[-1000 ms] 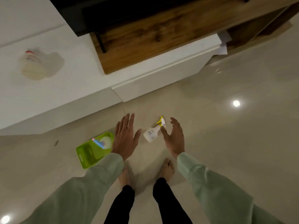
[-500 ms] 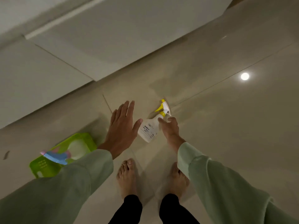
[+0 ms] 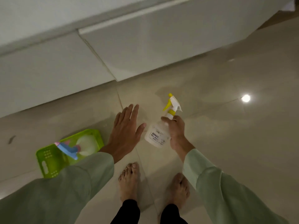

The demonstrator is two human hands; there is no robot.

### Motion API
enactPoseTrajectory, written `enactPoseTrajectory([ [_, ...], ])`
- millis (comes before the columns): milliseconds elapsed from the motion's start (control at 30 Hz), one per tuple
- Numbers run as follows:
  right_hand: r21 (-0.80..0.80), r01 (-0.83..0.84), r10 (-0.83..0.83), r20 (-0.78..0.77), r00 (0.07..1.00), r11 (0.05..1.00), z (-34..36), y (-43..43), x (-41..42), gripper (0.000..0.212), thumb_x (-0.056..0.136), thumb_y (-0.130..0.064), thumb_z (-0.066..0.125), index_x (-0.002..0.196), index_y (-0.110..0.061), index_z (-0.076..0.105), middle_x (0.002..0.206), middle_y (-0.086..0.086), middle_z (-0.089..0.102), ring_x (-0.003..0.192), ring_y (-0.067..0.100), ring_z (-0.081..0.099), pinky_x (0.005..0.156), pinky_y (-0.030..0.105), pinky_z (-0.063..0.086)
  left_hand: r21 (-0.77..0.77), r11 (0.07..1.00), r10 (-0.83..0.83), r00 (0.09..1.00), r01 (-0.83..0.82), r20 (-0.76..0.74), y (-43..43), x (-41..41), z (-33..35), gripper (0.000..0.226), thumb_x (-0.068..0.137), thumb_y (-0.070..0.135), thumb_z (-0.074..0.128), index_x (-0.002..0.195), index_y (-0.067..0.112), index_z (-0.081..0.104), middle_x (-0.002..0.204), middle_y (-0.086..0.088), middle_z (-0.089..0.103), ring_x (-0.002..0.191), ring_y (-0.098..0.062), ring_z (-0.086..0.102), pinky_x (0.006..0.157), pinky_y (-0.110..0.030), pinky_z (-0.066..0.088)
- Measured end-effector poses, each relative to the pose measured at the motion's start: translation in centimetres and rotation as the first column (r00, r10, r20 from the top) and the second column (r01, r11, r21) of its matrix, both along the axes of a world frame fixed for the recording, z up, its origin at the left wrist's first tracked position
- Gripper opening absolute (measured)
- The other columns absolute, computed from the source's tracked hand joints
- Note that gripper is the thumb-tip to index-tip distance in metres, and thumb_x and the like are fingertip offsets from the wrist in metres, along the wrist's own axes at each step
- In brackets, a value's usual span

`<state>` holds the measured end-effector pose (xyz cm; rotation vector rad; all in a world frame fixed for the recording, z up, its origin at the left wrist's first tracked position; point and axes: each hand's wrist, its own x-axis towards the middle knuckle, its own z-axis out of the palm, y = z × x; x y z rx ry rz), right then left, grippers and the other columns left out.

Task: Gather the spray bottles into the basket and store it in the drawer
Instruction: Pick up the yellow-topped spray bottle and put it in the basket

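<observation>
The basket (image 3: 48,160) is lime green. One spray bottle (image 3: 157,135) is clear white with a yellow trigger; the other (image 3: 69,149) has a blue-and-pink head.

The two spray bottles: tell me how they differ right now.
The yellow-trigger bottle is gripped at its neck by the right hand; the blue-trigger bottle lies untouched. The blue-trigger bottle is already inside the green basket; the yellow-trigger bottle is outside it, over the floor. Only the yellow-trigger bottle shows a printed label. Both have pale bodies.
</observation>
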<state>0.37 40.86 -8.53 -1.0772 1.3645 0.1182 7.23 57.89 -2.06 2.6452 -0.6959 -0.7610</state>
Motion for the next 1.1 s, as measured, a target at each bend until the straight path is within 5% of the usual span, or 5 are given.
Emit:
enactPoseTrajectory([
  [267,-0.390,-0.327,0.420,0.182,0.889,0.861,16.6,4.6,2.6,0.024,0.084,-0.014,0.076,0.106,-0.007,0.068,0.101,0.009,0.074,0.097,0.024,0.068,0.088,0.038,0.054,-0.054,0.984,0.177,0.980,-0.173,0.088,5.3,0.1,13.4,0.068,0.100,0.048,0.035,0.156,0.014,0.016,0.163,-0.009,0.021,0.151,-0.025,0.019,0.123,-0.044,0.018],
  [567,-0.462,-0.593,0.740,0.260,0.620,0.659,27.8,18.5,4.4,0.025,0.093,-0.019,0.069,0.115,-0.007,0.068,0.111,0.004,0.071,0.107,0.020,0.065,0.097,0.035,0.050,-0.136,0.874,0.484,0.859,-0.466,0.167,18.8,-1.0,24.4,0.066,0.100,0.038,0.047,0.155,0.012,0.021,0.162,-0.009,0.025,0.150,-0.024,0.022,0.122,-0.045,0.021],
  [967,-0.467,-0.532,0.673,0.208,0.710,0.706,19.5,39.1,3.5,0.042,0.071,-0.013,0.089,0.092,-0.041,0.065,0.093,-0.020,0.067,0.086,0.011,0.058,0.072,0.009,0.041,-0.047,0.827,0.562,0.826,-0.560,0.036,39.8,-3.6,17.6,0.068,0.101,0.046,0.036,0.156,0.015,0.013,0.164,-0.008,0.017,0.153,-0.022,0.014,0.123,-0.045,0.016],
  [1033,-0.508,-0.530,0.687,0.187,0.702,0.679,16.9,41.5,3.6,0.046,0.071,-0.012,0.089,0.087,-0.045,0.061,0.091,-0.036,0.065,0.079,0.007,0.056,0.071,0.013,0.042,-0.040,0.827,0.561,0.828,-0.560,0.013,41.9,-3.5,15.6,0.067,0.101,0.044,0.037,0.157,0.015,0.012,0.165,-0.008,0.016,0.153,-0.022,0.013,0.124,-0.044,0.014],
  [1100,-0.519,-0.543,0.699,0.159,0.697,0.660,14.5,43.1,3.8,0.038,0.072,-0.013,0.087,0.092,-0.037,0.065,0.085,-0.021,0.069,0.077,0.015,0.056,0.074,0.023,0.045,-0.040,0.831,0.556,0.831,-0.555,0.001,43.1,-3.2,13.7,0.067,0.101,0.042,0.038,0.157,0.015,0.011,0.165,-0.008,0.015,0.153,-0.022,0.012,0.124,-0.044,0.014],
])
